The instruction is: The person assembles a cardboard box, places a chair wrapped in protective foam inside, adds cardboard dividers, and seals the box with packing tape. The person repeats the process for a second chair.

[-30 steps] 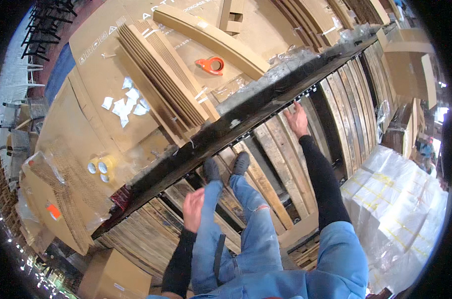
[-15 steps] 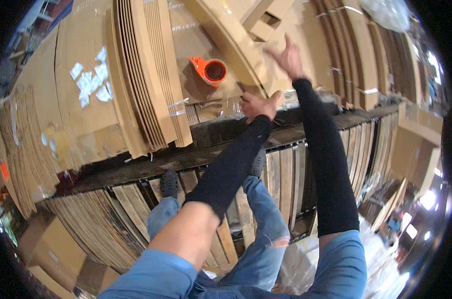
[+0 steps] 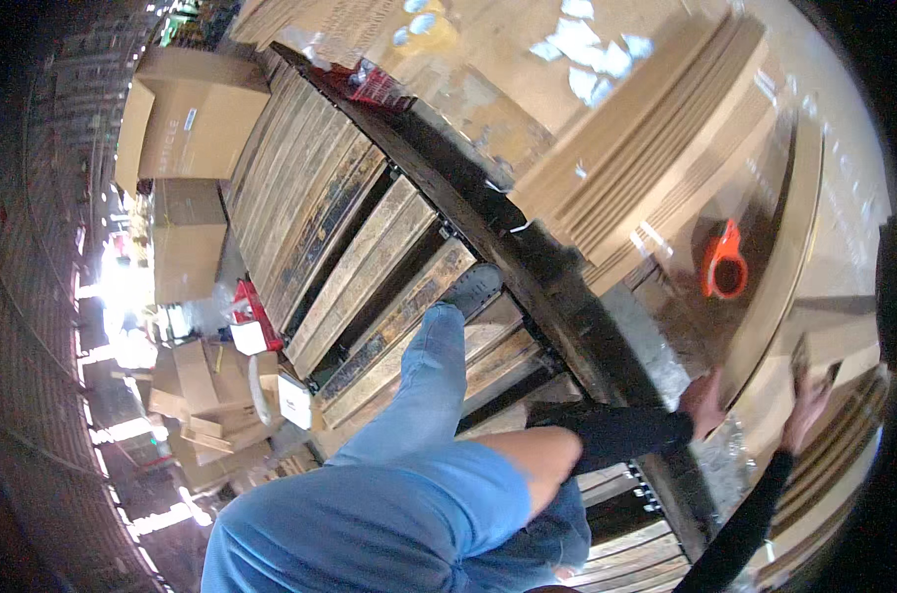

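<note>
My left hand [image 3: 703,403] is at the near end of a long folded strip of cardboard [image 3: 786,247], touching or almost touching it. Blur hides how its fingers are set. On the strip's other side, my right hand [image 3: 807,407] reaches over the cardboard, thumb and fingers apart. Left of the strip, an orange hand-held tape dispenser [image 3: 727,269] lies on a flat cardboard sheet. Further left stands a strapped bundle of flattened cartons [image 3: 666,148]. Brown cardboard edges [image 3: 834,465] are stacked beside my right forearm.
Wooden slats [image 3: 369,267] with dark gaps run under my foot [image 3: 473,287], bordered by a dark ledge [image 3: 557,336]. Open cartons [image 3: 203,119] stand to the left, with cardboard scraps [image 3: 202,395] below them. Torn white labels [image 3: 592,49] stick to the far cardboard.
The view has swung left and tilted, so the tape dispenser, the bundle and my hands now appear further right. My right hand has come lower, closer to the cardboard.
</note>
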Tool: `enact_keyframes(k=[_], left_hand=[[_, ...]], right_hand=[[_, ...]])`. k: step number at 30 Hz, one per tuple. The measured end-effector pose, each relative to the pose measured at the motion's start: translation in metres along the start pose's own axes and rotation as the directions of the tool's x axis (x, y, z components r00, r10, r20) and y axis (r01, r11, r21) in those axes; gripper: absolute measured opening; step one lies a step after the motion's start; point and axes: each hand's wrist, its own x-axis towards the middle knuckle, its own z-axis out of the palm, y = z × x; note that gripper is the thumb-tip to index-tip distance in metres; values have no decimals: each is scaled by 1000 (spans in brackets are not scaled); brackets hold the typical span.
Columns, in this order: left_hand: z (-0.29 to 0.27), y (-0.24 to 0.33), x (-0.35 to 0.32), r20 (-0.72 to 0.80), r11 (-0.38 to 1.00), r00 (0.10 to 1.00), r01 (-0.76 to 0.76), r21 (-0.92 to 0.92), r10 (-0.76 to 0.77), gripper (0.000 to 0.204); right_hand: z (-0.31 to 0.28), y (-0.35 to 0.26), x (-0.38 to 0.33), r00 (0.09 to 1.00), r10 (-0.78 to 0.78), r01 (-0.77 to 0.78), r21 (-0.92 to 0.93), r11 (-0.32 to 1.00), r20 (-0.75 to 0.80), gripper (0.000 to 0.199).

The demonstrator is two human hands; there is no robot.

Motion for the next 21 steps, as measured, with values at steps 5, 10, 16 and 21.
enact_keyframes(k=[5,10,16,21], left_hand=[[-149,100,-149,299,883,953,104,-458,43,91],[-372,135,-279,415,859,892,64,-509,179,70],[-659,202,-412,48,632,985,143,-762,-165,59],[-802,171,-446,-243,187,965,-222,-957,-98,42]], right_hand=[[-100,-164,-158,894,-391,449,-403,798,220,85],[-91,-439,-273,664,-362,485,-8,874,655,81],[-9,-710,-291,203,-459,430,343,835,865,78],[123,-835,-314,-70,-464,621,403,673,883,78]])
